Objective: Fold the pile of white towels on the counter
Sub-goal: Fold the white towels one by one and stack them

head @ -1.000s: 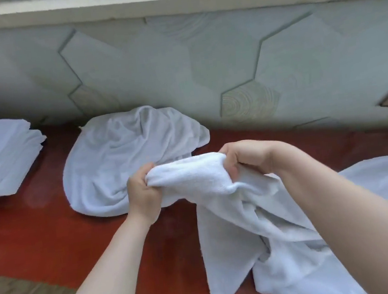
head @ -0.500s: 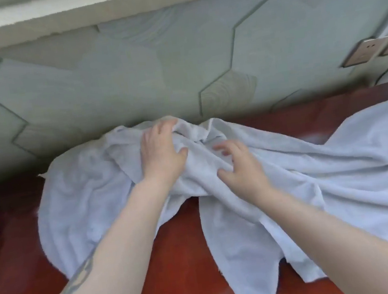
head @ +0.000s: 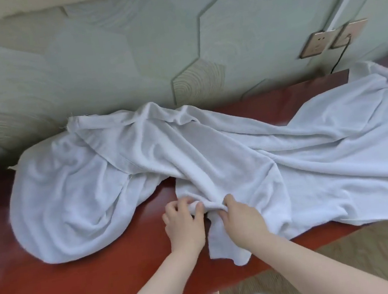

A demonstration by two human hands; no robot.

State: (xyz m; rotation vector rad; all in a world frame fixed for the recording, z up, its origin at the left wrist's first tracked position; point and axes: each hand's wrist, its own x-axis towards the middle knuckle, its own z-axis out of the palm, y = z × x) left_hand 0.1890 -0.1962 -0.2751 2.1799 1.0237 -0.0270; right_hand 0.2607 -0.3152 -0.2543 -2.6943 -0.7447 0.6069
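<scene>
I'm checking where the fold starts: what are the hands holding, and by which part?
Both the left hand and right hand pinch the white towel at its bunched near edge.

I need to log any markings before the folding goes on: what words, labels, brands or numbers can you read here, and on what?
None can be read.
white towels: no tag, label or print shows.
wall sockets: only slots, no legible marking.
red counter and hexagon wall panels: plain, no writing.
</scene>
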